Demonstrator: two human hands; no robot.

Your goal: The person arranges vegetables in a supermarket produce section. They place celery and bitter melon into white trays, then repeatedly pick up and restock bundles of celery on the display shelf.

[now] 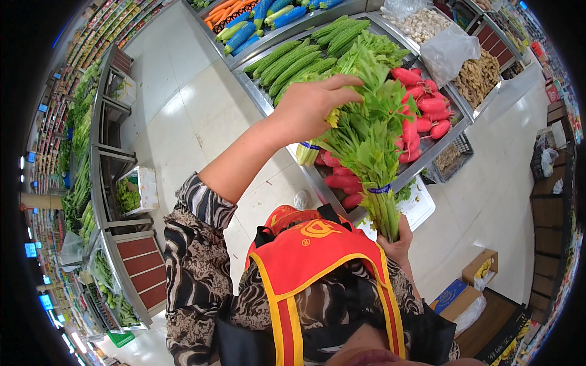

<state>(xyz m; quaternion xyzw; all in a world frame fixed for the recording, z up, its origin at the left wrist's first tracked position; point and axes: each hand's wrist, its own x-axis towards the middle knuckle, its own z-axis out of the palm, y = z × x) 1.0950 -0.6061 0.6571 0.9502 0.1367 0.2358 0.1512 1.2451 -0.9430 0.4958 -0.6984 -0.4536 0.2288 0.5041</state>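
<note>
My right hand (399,243) grips the stalk ends of a celery bunch (380,183), which has a blue printed band around its stems. Its leafy top points away from me over the display bin. My left hand (318,107) is at those leaves with its fingers bent, near a yellowed leaf (333,118). Whether it pinches a leaf is hidden. Another banded celery bunch (307,153) lies at the bin's left edge, its stalk ends towards me. Red radishes (430,106) lie to the right of the leaves and also nearer me (343,180). Ribbed green gourds (293,66) fill the far left.
The bin's metal rim (432,148) runs around the produce. Beyond are blue-wrapped zucchini (240,36), carrots (224,11), garlic (414,25) and ginger (478,78). A black crate (453,158) and a white tray (423,206) sit below, right. Vegetable shelves (103,151) stand left.
</note>
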